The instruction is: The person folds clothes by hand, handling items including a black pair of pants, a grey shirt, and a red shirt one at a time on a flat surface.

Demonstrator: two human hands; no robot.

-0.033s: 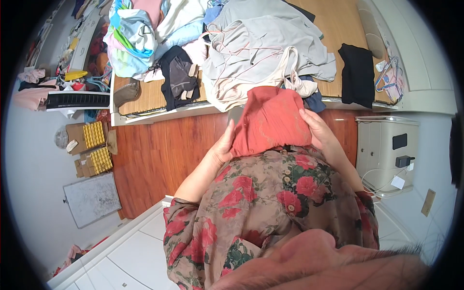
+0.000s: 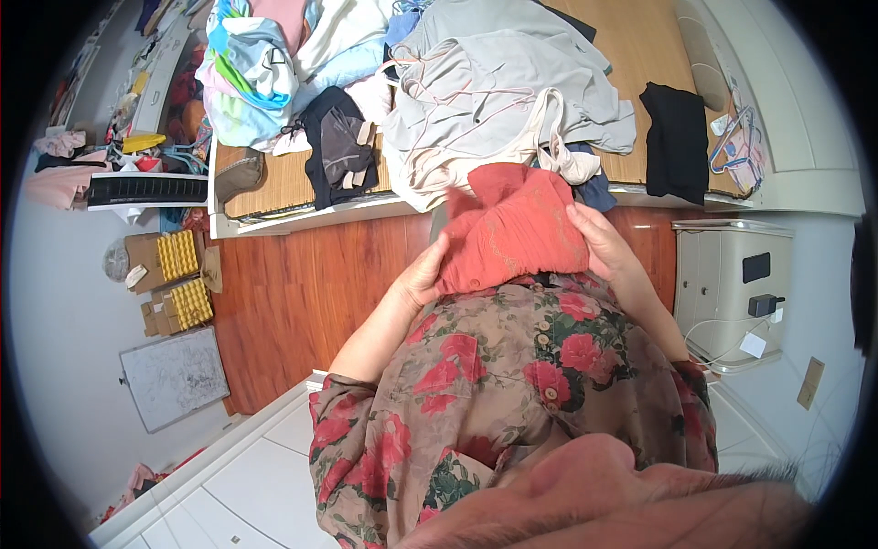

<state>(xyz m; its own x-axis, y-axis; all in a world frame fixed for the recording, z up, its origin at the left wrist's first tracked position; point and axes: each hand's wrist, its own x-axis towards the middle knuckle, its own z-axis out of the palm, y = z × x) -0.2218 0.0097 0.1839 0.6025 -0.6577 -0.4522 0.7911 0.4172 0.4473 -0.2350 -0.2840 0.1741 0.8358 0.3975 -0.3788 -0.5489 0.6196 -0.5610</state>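
A folded red garment (image 2: 517, 229) with gold-coloured stitching is held up in front of my waist, its lower edge against my flowered shirt. My left hand (image 2: 423, 274) grips its left side near the lower corner; the fingertips are partly hidden by the cloth. On the right edge, my right hand (image 2: 601, 242) pinches the fabric with the thumb on the near face. The upper left part of the cloth is smeared by motion. Just beyond its top edge lie a cream strappy garment (image 2: 553, 137) and a heap of light grey clothing (image 2: 494, 91).
The wooden bed board (image 2: 631, 169) also bears a black folded cloth (image 2: 675, 142), dark garments (image 2: 340, 151) and a pastel pile (image 2: 247, 82). A cream cabinet (image 2: 732, 265) stands at right with a phone and charger. Cartons with yellow trays (image 2: 187, 279) and a whiteboard (image 2: 174, 377) are at left.
The upper left edge of the red garment has swung inward to the right. My left hand has shifted slightly; my right hand stays in place.
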